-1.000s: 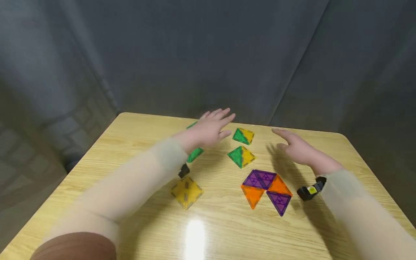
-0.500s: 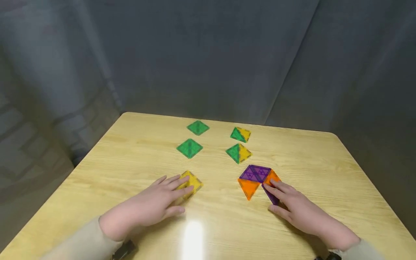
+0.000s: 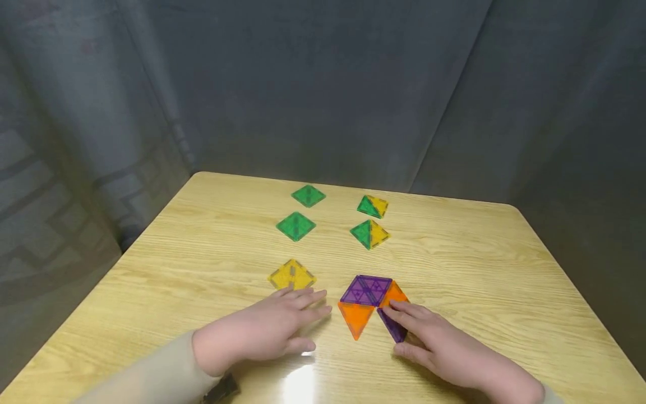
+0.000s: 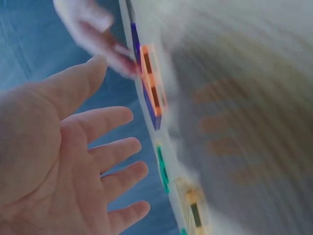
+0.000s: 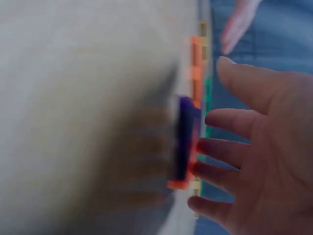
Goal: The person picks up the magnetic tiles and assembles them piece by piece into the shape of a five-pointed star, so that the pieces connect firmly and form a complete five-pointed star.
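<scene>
From my remote seat I'm taking the far edge as 12 o'clock, and the purple-and-orange cluster (image 3: 379,286) is lying right of centre, between the hands. It is showing 5 triangle tiles, 3 purple and 2 orange, fanning round a shared corner, with a gap at 6 o'clock and the broader axis running from 9 to 3 o'clock.

From the right hand (image 3: 449,350) the cluster is lying at 10 o'clock, and that hand is plainly the nearer: its fingers are covering part of the right orange tile (image 3: 396,290) and of the lower purple tile (image 3: 390,324). They are reaching out fairly straight, thumb apart, pinching nothing I'm seeing; blur in the right wrist view is keeping me from telling how firmly they are touching. From the left hand (image 3: 267,328) the cluster is lying between 2 and 3 o'clock, its left orange tile (image 3: 356,318) sitting just beyond the fingertips. The left hand is spreading its fingers and holding nothing, seemingly hovering, with fingertips overlapping the near corner of the yellow diamond (image 3: 303,275).

The wood-grain surface (image 3: 479,252) is also carrying 2 green diamonds (image 3: 287,226) near 11 o'clock from the cluster and 2 green-and-yellow diamonds (image 3: 362,233) at 12 o'clock. Dark curtains (image 3: 323,84) are hanging beyond the far edge and along both sides
</scene>
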Motion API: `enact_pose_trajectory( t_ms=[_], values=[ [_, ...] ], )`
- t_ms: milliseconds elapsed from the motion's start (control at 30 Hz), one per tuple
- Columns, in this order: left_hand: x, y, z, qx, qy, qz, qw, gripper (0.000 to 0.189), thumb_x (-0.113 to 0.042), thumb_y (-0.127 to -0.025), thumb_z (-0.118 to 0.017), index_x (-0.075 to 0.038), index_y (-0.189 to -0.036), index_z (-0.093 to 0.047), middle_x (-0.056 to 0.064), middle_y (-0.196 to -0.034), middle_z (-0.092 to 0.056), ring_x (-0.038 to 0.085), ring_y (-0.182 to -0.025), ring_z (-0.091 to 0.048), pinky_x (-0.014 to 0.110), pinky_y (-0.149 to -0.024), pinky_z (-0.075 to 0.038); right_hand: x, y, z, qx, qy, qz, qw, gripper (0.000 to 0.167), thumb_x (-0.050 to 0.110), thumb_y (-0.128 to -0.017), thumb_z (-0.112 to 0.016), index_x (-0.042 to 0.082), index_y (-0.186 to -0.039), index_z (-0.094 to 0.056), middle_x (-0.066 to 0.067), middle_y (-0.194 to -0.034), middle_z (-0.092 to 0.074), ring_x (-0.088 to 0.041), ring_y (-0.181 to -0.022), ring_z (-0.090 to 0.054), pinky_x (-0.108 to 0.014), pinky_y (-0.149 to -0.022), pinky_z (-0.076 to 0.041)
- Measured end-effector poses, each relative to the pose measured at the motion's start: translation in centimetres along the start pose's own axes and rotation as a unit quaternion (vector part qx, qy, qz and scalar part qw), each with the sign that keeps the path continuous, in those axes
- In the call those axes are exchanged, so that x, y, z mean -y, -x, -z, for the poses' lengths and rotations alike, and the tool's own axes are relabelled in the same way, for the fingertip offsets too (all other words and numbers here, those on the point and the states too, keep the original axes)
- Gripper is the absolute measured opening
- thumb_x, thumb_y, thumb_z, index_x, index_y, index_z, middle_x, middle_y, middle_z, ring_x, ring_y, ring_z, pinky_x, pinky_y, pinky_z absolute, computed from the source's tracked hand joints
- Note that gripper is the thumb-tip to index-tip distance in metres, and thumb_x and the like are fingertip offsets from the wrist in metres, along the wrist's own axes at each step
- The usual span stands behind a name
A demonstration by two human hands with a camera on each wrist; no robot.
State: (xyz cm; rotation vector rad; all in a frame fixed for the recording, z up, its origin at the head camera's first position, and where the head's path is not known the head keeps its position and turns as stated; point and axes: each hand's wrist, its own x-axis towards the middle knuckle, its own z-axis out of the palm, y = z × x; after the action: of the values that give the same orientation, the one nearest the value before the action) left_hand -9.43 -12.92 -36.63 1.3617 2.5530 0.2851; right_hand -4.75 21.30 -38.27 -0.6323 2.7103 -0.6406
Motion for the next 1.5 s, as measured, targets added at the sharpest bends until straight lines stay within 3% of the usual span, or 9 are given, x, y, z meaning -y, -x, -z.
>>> enact_pose_trajectory(
  t_ms=[200, 300, 367, 433, 500, 567, 667, 833, 1500],
  values=[
    [-0.1, -1.7, -0.7, 0.019, 0.017, -0.010, 0.9996, 0.067, -0.048, -0.100, -0.052, -0.012, -0.154, -0.035, 0.011, -0.159, -0.027, 0.029, -0.144, -0.027, 0.052, -0.115, -0.023, -0.5, -0.6, 1.8, -0.030, 0.048, -0.016, 0.9983, 0.060, 0.035, -0.098, -0.062, 0.007, -0.148, -0.045, -0.012, -0.146, -0.048, -0.036, -0.132, -0.044, -0.059, -0.104, -0.038],
    [0.1, -3.0, -0.9, 0.023, 0.179, 0.041, 0.9827, 0.065, -0.043, -0.101, -0.052, -0.007, -0.153, -0.035, 0.012, -0.156, -0.034, 0.029, -0.142, -0.031, 0.048, -0.115, -0.025, -1.3, -0.7, 2.3, -0.027, 0.005, -0.067, 0.9974, 0.059, 0.030, -0.099, -0.061, 0.001, -0.147, -0.043, -0.017, -0.142, -0.051, -0.039, -0.130, -0.047, -0.058, -0.103, -0.040],
    [0.2, -3.8, -0.9, 0.013, 0.345, 0.093, 0.9338, 0.061, -0.036, -0.102, -0.053, -0.003, -0.151, -0.037, 0.015, -0.152, -0.039, 0.032, -0.137, -0.039, 0.049, -0.114, -0.027, -1.9, -0.7, 2.6, -0.025, -0.095, -0.097, 0.9904, 0.059, 0.027, -0.101, -0.058, -0.005, -0.147, -0.039, -0.022, -0.140, -0.051, -0.041, -0.127, -0.049, -0.055, -0.098, -0.046],
    [0.2, -4.4, -0.9, -0.015, 0.494, 0.144, 0.8573, 0.060, -0.030, -0.101, -0.054, 0.002, -0.149, -0.038, 0.019, -0.148, -0.044, 0.037, -0.131, -0.047, 0.052, -0.113, -0.029, -2.6, -0.7, 2.8, -0.027, -0.218, -0.122, 0.9680, 0.060, 0.024, -0.103, -0.053, -0.009, -0.148, -0.032, -0.028, -0.140, -0.048, -0.042, -0.125, -0.051, -0.051, -0.096, -0.049],
    [0.1, -4.8, -0.9, -0.041, 0.580, 0.172, 0.7954, 0.058, -0.023, -0.099, -0.056, 0.009, -0.145, -0.039, 0.026, -0.144, -0.045, 0.041, -0.125, -0.051, 0.053, -0.109, -0.035, -3.2, -0.6, 3.0, -0.020, -0.319, -0.134, 0.9381, 0.061, 0.024, -0.105, -0.050, -0.013, -0.148, -0.027, -0.031, -0.140, -0.046, -0.041, -0.122, -0.054, -0.045, -0.092, -0.052],
    [0.1, -5.0, -0.8, -0.059, 0.621, 0.188, 0.7581, 0.059, -0.018, -0.097, -0.057, 0.014, -0.143, -0.037, 0.030, -0.142, -0.045, 0.043, -0.123, -0.053, 0.051, -0.107, -0.039, -3.6, -0.4, 2.9, -0.011, -0.392, -0.136, 0.9098, 0.063, 0.022, -0.105, -0.048, -0.017, -0.147, -0.022, -0.033, -0.142, -0.044, -0.040, -0.122, -0.055, -0.042, -0.093, -0.053],
    [-0.1, -4.9, -0.7, -0.078, 0.649, 0.198, 0.7307, 0.061, -0.013, -0.095, -0.057, 0.020, -0.140, -0.033, 0.033, -0.137, -0.048, 0.043, -0.124, -0.051, 0.048, -0.101, -0.046, -4.0, 0.0, 2.6, 0.002, -0.452, -0.128, 0.8829, 0.064, 0.021, -0.105, -0.047, -0.018, -0.147, -0.019, -0.030, -0.142, -0.046, -0.034, -0.120, -0.057, -0.039, -0.093, -0.053],
    [-0.6, -4.6, -0.4, -0.083, 0.661, 0.213, 0.7144, 0.062, -0.012, -0.095, -0.055, 0.023, -0.139, -0.030, 0.033, -0.133, -0.051, 0.044, -0.122, -0.052, 0.050, -0.099, -0.048, -4.1, 0.4, 2.2, 0.003, -0.505, -0.116, 0.8550, 0.064, 0.018, -0.105, -0.046, -0.020, -0.147, -0.015, -0.030, -0.142, -0.046, -0.028, -0.120, -0.058, -0.036, -0.095, -0.052],
    [-1.6, -5.6, -0.6, -0.118, 0.693, 0.203, 0.6816, 0.065, -0.010, -0.094, -0.053, 0.024, -0.141, -0.023, 0.039, -0.141, -0.038, 0.046, -0.128, -0.046, 0.051, -0.108, -0.038, -4.3, 0.7, 2.4, 0.016, -0.553, -0.087, 0.8285, 0.062, 0.016, -0.106, -0.042, -0.022, -0.146, -0.012, -0.031, -0.142, -0.044, -0.027, -0.123, -0.056, -0.032, -0.099, -0.048]
  ],
)
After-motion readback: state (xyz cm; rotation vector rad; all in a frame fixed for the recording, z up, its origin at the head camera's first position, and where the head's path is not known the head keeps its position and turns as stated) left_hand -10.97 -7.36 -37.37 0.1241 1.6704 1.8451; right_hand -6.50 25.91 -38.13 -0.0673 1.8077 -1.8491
